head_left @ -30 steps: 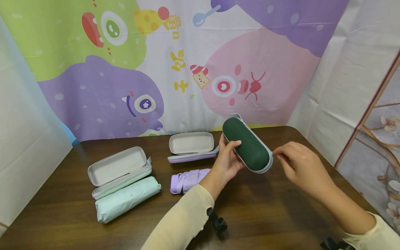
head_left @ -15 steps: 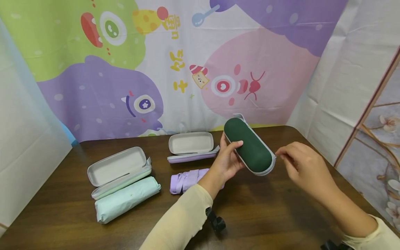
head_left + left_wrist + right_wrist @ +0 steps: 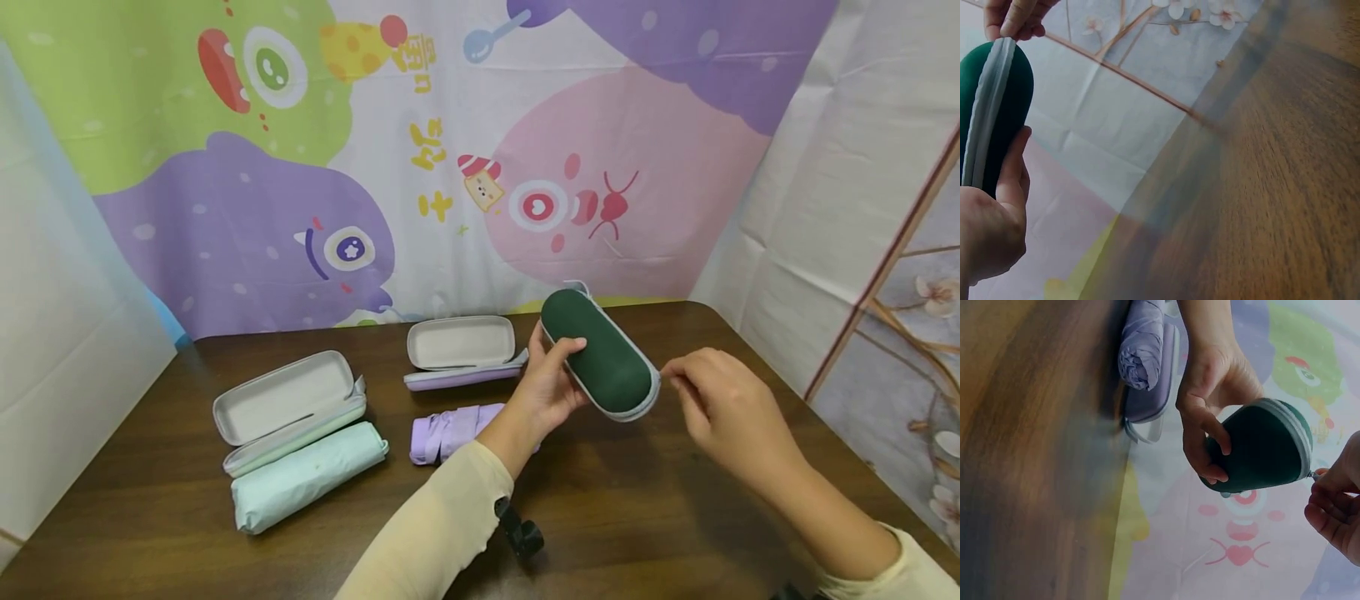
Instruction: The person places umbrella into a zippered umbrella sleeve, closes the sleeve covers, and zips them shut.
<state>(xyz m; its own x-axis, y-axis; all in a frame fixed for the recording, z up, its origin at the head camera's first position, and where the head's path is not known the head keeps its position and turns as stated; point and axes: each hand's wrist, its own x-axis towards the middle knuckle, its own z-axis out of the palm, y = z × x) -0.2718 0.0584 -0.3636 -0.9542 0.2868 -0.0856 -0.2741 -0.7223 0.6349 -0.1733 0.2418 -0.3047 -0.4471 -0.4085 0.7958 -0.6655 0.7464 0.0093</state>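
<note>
A dark green oblong zip case (image 3: 600, 354) with a grey zip band is held above the table by my left hand (image 3: 551, 383), thumb across its top and fingers underneath. At the case's near right end, my right hand (image 3: 727, 408) pinches the small zip pull (image 3: 1314, 475). The grey zip band (image 3: 988, 112) runs along the side of the case in the left wrist view, and it looks closed there. A thin grey loop (image 3: 579, 287) sticks out at the far end.
On the brown table (image 3: 600, 533), a mint case (image 3: 288, 408) lies open behind a folded mint umbrella (image 3: 307, 475). A lilac case (image 3: 461, 354) lies open behind a folded purple umbrella (image 3: 450, 433). A printed curtain (image 3: 450, 275) hangs along the back edge.
Both hands and the green case have shifted very slightly to the right and down. The right hand keeps its pinch at the case's end; the things on the table stay put.
</note>
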